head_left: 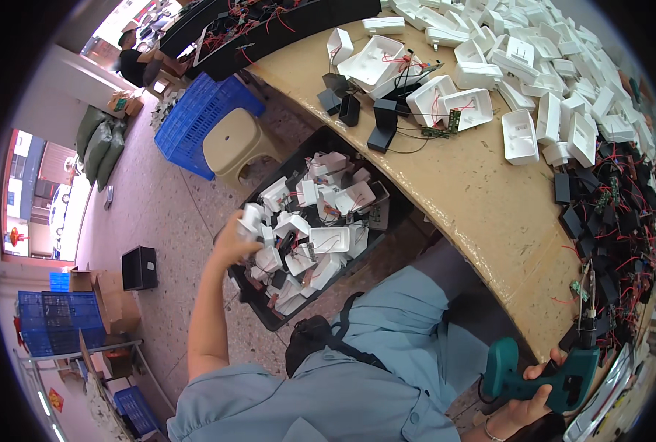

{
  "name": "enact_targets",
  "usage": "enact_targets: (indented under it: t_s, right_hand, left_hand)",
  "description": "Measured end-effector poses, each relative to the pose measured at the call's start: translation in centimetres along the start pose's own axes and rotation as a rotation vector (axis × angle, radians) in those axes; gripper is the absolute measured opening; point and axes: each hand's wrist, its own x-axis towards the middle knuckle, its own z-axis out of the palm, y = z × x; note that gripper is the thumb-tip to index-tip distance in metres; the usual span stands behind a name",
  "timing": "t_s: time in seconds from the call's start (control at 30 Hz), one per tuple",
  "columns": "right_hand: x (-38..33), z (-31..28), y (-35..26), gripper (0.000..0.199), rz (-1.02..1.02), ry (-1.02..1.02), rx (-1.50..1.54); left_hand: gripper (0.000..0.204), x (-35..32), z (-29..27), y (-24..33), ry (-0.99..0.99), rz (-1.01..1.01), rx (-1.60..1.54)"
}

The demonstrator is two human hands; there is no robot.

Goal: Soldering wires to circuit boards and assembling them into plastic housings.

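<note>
My left hand (232,243) reaches over the left side of a black crate (273,322), fingers closed on a small white plastic case (252,219), which is slightly blurred. Heaped inside the crate are more white cases (329,239), with black parts and red wires among them. At the lower right, my right hand (528,409) grips a teal power screwdriver (575,379). Its long bit points away from me, over the table's right part and close to a pile of black parts. Part of the right hand is hidden by the tool.
The curved tan table (483,239) carries a large heap of white cases (556,55) and a pile of black parts with red wires (615,221). Left of the table stand a beige stool (232,138) and a blue crate (195,121). Another person (133,65) sits at the far left.
</note>
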Motion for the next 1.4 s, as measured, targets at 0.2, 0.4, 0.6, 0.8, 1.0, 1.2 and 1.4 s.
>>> enact_targets:
  t_s: [0.2, 0.4, 0.6, 0.8, 1.0, 1.2, 1.4]
  right_hand:
    - [-0.4, 0.2, -0.2, 0.06, -0.001, 0.008, -0.003]
    - [-0.9, 0.3, -0.5, 0.059, 0.016, 0.047, -0.037]
    - [-1.1, 1.0, -1.3, 0.066, 0.008, 0.176, -0.149]
    - [-0.8, 1.6, -1.3, 0.067, 0.02, 0.171, -0.194]
    - [-0.1, 0.8, -0.8, 0.064, 0.044, 0.094, -0.102]
    - [1.2, -0.3, 0.5, 0.064, 0.064, 0.003, -0.034]
    - [1.5, 0.1, 1.9, 0.065, 0.099, -0.031, 0.031]
  left_hand:
    - [0.095, -0.6, 2.6, 2.9, 0.029, 0.129, 0.663]
    - [0.028, 10.7, -2.6, 14.1, 0.448, 0.581, -0.001]
    - [0.043, 26.1, -2.8, 27.1, 0.442, 0.63, -0.266]
    - [0.038, 30.1, -0.6, 27.9, 0.279, 0.388, -0.241]
    - [0.033, 18.6, -3.8, 21.9, 0.066, 0.616, -1.234]
    - [0.031, 4.8, -5.1, 14.2, 0.26, 0.681, -1.364]
    - [0.034, -3.3, 1.5, 3.3, 0.242, 0.215, -0.467]
